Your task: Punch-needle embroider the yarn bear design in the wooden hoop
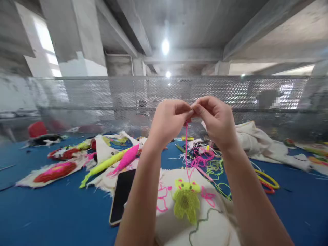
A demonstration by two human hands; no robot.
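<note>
Both hands are raised in front of me, with their fingertips meeting. My left hand point(170, 119) is closed in a pinch on a strand of pink yarn point(187, 150). My right hand point(216, 116) pinches right beside it; whatever lies between its fingertips is too small to make out. The strand runs down to a white cloth point(176, 229) on the table. A fuzzy yellow-green animal figure point(186, 201) with pink details is stitched there. Pink stitched or drawn outlines point(162, 198) flank it, and a dark green line point(202, 220) curves below.
A dark-screened phone point(123, 194) lies left of the cloth on the blue table point(64, 215). Stitched pieces point(58, 171) and yellow and pink yarn bundles point(128, 159) lie further left. Tangled yarn point(202, 159), hoops point(268, 179) and white fabric point(266, 147) lie right. A perforated metal screen point(84, 99) stands behind.
</note>
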